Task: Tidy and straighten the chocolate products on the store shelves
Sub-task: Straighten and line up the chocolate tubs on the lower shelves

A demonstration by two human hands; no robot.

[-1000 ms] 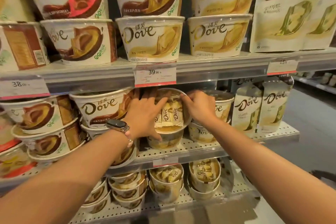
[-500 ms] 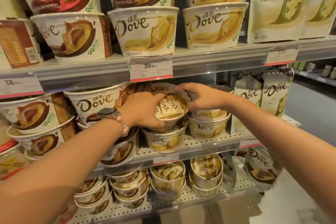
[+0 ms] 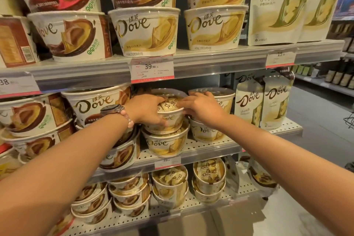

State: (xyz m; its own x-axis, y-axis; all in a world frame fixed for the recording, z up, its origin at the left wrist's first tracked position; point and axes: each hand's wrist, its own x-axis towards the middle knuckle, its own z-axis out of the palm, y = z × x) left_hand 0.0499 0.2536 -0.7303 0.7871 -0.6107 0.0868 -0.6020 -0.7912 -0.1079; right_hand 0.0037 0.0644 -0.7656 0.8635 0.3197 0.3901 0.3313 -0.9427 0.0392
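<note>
Head view: store shelves of Dove chocolate fill the frame, with two bare forearms reaching in from the bottom corners.
Left hand: left hand (image 3: 147, 110), at frame centre, grips the left side of the upper tub (image 3: 168, 116), thumb low on its wall and fingers curled over its rim.
Right hand: right hand (image 3: 201, 108), just right of centre, holds the right edge of the same tub, fingertips on its rim and clear lid.
Upper tub: sits in the middle of the frame on the middle shelf (image 3: 208, 144), tilted toward the camera, resting on the lower tub (image 3: 165, 143); wrapped pieces show through its lid.
Neighbouring stack: two more pale tubs (image 3: 210, 132) stand just right of it, partly behind the right hand.
Left of centre: brown-printed tubs (image 3: 95, 105) are stacked beside the left wrist, which wears a watch (image 3: 112, 109) and a bead bracelet.
Right of centre: two standing pouches (image 3: 264, 103) on the same shelf.
Upper frame: a top shelf with larger tubs and a price tag (image 3: 152, 69) reading 39.90.
Lower frame: a bottom shelf holding small stacked tubs (image 3: 170, 186).
</note>
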